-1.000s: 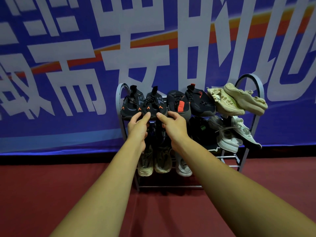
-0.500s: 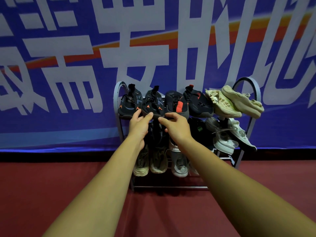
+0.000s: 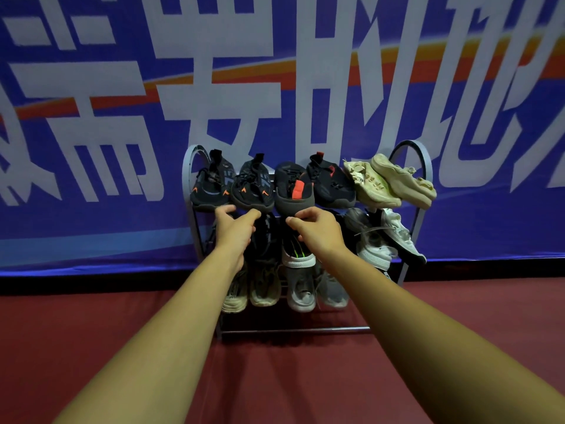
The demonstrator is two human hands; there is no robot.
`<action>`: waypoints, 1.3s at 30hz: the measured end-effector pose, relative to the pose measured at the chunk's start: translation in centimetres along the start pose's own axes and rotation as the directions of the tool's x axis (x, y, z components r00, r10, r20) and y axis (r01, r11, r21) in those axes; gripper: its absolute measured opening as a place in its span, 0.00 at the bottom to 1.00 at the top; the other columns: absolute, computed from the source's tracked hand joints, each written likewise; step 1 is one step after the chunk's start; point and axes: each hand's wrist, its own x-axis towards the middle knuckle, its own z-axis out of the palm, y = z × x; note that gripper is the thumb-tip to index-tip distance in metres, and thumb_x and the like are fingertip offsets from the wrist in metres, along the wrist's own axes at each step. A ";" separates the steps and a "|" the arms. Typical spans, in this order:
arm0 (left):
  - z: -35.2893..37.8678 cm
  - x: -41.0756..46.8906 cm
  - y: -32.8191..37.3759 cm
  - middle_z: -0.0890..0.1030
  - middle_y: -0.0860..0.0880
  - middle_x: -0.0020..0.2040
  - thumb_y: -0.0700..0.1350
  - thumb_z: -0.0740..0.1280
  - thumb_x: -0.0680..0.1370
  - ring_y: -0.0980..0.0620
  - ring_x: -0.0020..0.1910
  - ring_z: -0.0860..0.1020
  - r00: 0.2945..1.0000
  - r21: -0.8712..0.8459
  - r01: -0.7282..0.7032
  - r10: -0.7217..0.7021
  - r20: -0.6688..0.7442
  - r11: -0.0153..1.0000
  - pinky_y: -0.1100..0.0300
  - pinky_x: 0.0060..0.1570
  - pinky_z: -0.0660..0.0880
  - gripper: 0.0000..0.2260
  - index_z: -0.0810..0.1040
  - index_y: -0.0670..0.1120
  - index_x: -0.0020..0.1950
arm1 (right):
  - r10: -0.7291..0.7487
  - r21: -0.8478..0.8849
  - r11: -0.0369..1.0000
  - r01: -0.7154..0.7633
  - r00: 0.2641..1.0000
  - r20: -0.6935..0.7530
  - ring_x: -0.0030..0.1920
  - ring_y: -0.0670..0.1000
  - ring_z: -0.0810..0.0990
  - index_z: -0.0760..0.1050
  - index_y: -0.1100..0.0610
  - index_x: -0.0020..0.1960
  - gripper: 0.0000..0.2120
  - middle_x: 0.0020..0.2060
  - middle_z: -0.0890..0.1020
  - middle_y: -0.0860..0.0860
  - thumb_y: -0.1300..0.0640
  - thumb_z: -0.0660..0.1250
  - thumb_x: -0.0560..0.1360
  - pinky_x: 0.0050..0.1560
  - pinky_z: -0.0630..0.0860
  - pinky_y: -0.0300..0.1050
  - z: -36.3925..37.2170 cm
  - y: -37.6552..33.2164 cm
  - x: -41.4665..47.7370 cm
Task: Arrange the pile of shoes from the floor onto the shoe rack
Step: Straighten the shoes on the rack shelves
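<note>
Behind left hand point(image 3: 235, 232), half-hidden dark shoe point(image 3: 266, 237)

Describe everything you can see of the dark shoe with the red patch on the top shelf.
This dark shoe: knit-looking upper, red patch, thick grey sole. It sits third from left on the rack's top tier, toe tilted down toward the camera, pressed between black shoes. The right hand grips its toe.

blue banner point(image 3: 91, 209) with white characters — dark red floor point(image 3: 61, 332) below.
</note>
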 end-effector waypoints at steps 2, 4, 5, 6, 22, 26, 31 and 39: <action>0.3 -0.3 -0.1 0.80 0.47 0.51 0.48 0.72 0.74 0.52 0.42 0.78 1.000 0.026 0.016 -0.017 0.025 1.000 0.60 0.35 0.70 0.17 0.72 0.50 0.59 | 0.001 -0.015 1.000 -0.001 1.000 0.004 0.53 0.53 0.82 0.80 0.57 0.55 0.15 0.51 0.84 0.52 0.50 0.75 0.73 0.58 0.80 0.56 -0.4 0.0 -0.2; 0.7 -0.7 -0.3 0.79 0.49 0.45 0.49 0.72 0.74 0.53 0.40 0.77 0.997 0.046 0.023 -0.026 0.070 0.999 0.60 0.34 0.70 0.12 0.74 0.49 0.53 | 0.004 -0.027 1.000 -0.004 1.000 0.001 0.54 0.54 0.82 0.79 0.58 0.56 0.17 0.51 0.83 0.53 0.50 0.75 0.73 0.57 0.80 0.57 -0.8 0.0 -0.4; 0.9 -0.9 -0.3 0.79 0.50 0.43 0.49 0.72 0.74 0.53 0.39 0.76 0.996 0.052 0.025 -0.030 0.087 0.998 0.61 0.34 0.69 0.10 0.74 0.50 0.50 | 0.008 -0.031 0.999 -0.008 1.000 -0.003 0.54 0.55 0.82 0.79 0.58 0.57 0.18 0.52 0.83 0.54 0.49 0.75 0.73 0.57 0.80 0.57 -1.1 0.1 -0.4; 1.2 -1.0 -0.4 0.78 0.50 0.42 0.50 0.72 0.74 0.54 0.38 0.76 0.995 0.054 0.028 -0.033 0.098 0.998 0.61 0.33 0.69 0.10 0.73 0.51 0.49 | 0.012 -0.034 0.999 -0.012 1.000 -0.009 0.54 0.55 0.82 0.79 0.58 0.57 0.18 0.52 0.83 0.54 0.49 0.75 0.73 0.58 0.80 0.57 -1.3 0.1 -0.4; 5.4 -0.7 -0.2 0.84 0.49 0.53 0.58 0.73 0.74 0.53 0.47 0.80 0.943 -0.154 0.298 -0.265 0.203 0.942 0.60 0.39 0.72 0.16 0.78 0.50 0.56 | -0.027 -0.068 0.997 0.028 1.000 0.002 0.52 0.56 0.84 0.72 0.51 0.72 0.25 0.49 0.84 0.50 0.51 0.70 0.76 0.60 0.79 0.58 -2.1 1.1 0.9; 6.1 -0.2 0.3 0.83 0.49 0.51 0.57 0.73 0.74 0.53 0.47 0.79 0.913 -0.245 0.385 -0.327 0.246 0.890 0.60 0.38 0.71 0.23 0.76 0.48 0.66 | -0.061 -0.077 0.995 0.061 0.998 0.005 0.55 0.55 0.83 0.70 0.47 0.74 0.25 0.56 0.84 0.49 0.53 0.69 0.77 0.61 0.78 0.56 -2.2 1.3 1.1; 7.2 -0.3 0.5 0.82 0.51 0.47 0.55 0.73 0.75 0.55 0.42 0.78 0.914 -0.238 0.391 -0.346 0.209 0.889 0.62 0.34 0.68 0.24 0.75 0.48 0.67 | -0.051 -0.053 0.997 0.052 0.998 0.027 0.55 0.54 0.83 0.71 0.44 0.74 0.25 0.59 0.83 0.49 0.55 0.66 0.78 0.62 0.77 0.54 -2.0 1.4 1.3; 7.3 -0.6 1.2 0.84 0.51 0.46 0.57 0.73 0.72 0.53 0.43 0.79 0.911 -0.186 0.393 -0.352 0.217 0.901 0.60 0.36 0.70 0.21 0.80 0.46 0.60 | -0.029 0.100 0.995 0.018 0.994 0.109 0.45 0.47 0.81 0.69 0.44 0.75 0.28 0.62 0.80 0.46 0.62 0.65 0.78 0.49 0.76 0.44 -3.3 0.9 0.6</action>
